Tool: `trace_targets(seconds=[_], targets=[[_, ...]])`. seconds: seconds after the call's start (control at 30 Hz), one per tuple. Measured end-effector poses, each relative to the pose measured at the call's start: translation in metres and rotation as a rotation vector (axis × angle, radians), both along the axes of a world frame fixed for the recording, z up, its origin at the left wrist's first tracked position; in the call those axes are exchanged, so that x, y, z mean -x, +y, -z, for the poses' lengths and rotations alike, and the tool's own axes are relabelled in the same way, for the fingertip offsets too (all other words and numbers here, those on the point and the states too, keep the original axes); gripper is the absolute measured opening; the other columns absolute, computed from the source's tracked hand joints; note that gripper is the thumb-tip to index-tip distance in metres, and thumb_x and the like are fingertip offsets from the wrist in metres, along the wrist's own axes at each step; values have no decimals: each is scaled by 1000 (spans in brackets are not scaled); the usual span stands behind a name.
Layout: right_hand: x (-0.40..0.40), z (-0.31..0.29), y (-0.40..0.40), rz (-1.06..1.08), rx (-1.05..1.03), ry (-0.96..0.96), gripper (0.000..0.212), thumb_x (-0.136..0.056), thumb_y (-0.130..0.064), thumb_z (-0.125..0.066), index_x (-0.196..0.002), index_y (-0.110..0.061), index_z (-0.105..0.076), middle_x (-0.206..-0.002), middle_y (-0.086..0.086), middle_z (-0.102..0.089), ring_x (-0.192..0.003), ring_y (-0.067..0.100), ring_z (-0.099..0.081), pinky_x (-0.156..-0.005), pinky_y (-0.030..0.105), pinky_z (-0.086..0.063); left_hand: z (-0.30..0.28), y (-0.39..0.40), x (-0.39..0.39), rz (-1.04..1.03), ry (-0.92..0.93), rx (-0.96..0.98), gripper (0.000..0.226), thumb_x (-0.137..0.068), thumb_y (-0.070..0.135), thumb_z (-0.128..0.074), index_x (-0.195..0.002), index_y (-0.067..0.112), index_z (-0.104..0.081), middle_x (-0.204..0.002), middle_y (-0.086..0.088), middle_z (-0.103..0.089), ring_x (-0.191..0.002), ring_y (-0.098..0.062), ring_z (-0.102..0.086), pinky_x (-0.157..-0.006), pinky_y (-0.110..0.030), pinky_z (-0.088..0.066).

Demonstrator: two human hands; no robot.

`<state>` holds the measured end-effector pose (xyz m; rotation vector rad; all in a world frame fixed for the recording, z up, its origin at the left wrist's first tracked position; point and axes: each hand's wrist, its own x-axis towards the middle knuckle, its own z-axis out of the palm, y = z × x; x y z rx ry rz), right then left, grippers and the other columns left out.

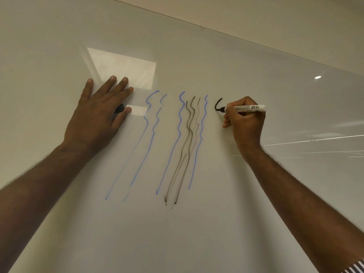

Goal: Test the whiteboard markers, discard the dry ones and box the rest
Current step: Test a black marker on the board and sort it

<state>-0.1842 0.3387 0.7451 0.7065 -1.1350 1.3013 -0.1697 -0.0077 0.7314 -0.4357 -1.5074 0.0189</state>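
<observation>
My right hand (244, 123) grips a white-barrelled marker (248, 108) and its black tip touches the whiteboard (177, 233). A short, dark black curve (217, 104) runs from the tip. My left hand (98, 115) lies flat against the board with straight fingers. A small black cap (119, 108) shows between its thumb and forefinger, pressed under the hand. To the left of the marker, several wavy blue lines (201, 138) and faint grey-brown lines (188, 134) run down the board.
The whiteboard fills nearly the whole view, and its top edge (236, 37) slants across the upper right below a plain wall. Ceiling lights reflect on the board near my left hand and at the right. No box or other markers are in view.
</observation>
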Motion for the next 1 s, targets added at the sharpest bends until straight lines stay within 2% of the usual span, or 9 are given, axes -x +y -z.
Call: trace_targets(seconds=[0.17, 0.27, 0.4, 0.53, 0.67, 0.83, 0.9, 1.0], targets=[[-1, 26, -2, -27, -21, -3, 7, -84, -6, -67, -78, -5, -63, -72, 22, -66, -54, 25, -60, -45, 31, -51, 0, 0, -1, -6, -2, 1, 53, -105, 39, -34, -153, 17, -41, -163, -1, -32, -153, -21, -24, -126, -51, -7], [-1, 42, -4, -47, -45, -7, 12, -84, -6, -66, -74, -13, -64, -72, 20, -66, -54, 24, -59, -44, 30, -50, 1, 0, -2, -7, 1, -1, 53, -105, 38, -35, -153, 17, -41, -163, -1, -32, -153, -22, -25, -126, -51, -7], [-1, 63, -6, -92, -35, -15, 11, -85, -7, -65, -74, -11, -62, -69, 23, -63, -53, 25, -58, -44, 29, -49, 2, 1, -3, -6, -4, -5, 52, -105, 37, -36, -153, 16, -41, -163, -2, -33, -153, -22, -25, -126, -51, -7], [3, 100, -13, -103, -190, -20, 18, -85, -1, -65, -70, -10, -61, -65, 19, -60, -46, 28, -54, -43, 28, -43, 2, 1, -3, -12, -4, -5, 53, -105, 38, -34, -153, 16, -41, -163, -2, -33, -153, -23, -25, -126, -51, -7], [2, 138, -21, -166, -337, -70, 12, -84, 0, -65, -72, 0, -64, -66, 8, -60, -44, 28, -53, -41, 31, -43, 3, 1, -3, -19, -5, -8, 53, -105, 38, -34, -153, 16, -41, -163, -3, -33, -153, -24, -26, -126, -51, -7], [-1, 161, -24, -156, -471, -100, 13, -84, -10, -68, -71, -8, -66, -66, 3, -61, -45, 18, -54, -40, 31, -40, 4, 1, -4, -21, -13, -6, 53, -105, 37, -34, -153, 16, -41, -163, -3, -33, -153, -24, -26, -126, -51, -7], [-5, 156, -24, -209, -403, -120, 13, -84, -4, -67, -71, -5, -64, -63, 8, -61, -44, 22, -51, -38, 31, -38, 4, 1, -5, -19, -16, -6, 53, -105, 37, -34, -152, 15, -41, -163, -3, -33, -153, -25, -26, -126, -51, -7], [-8, 115, -17, -336, -105, -98, 11, -85, 3, -61, -75, -2, -59, -62, 13, -62, -47, 25, -56, -38, 26, -42, 5, 1, -4, -15, -15, -12, 53, -104, 37, -34, -152, 15, -42, -163, -3, -33, -153, -25, -26, -126, -51, -8]])
